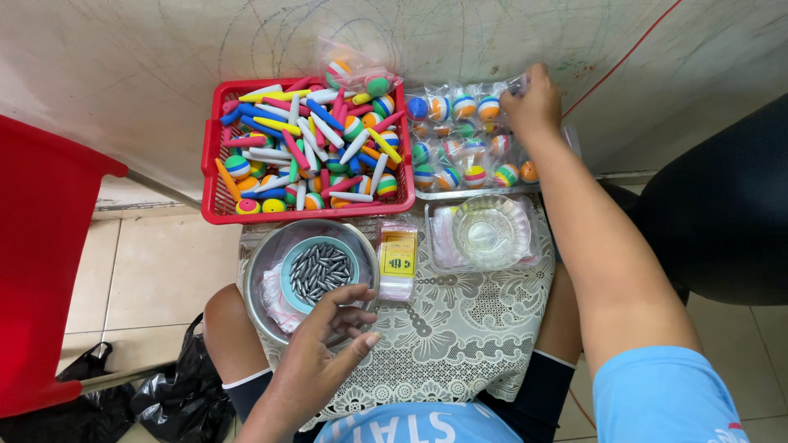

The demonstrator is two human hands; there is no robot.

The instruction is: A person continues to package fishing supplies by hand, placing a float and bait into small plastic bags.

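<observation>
On lace-covered lap board, left hand half-curled, empty, over bowl of metal weights at 9 o'clock: small, heavy, slippery, best pinched mid-body; right hand grips bagged striped balls at 1 o'clock

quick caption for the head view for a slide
Left hand hovers over a bowl of metal weights while the right hand reaches bagged striped balls beside a red basket.
</observation>
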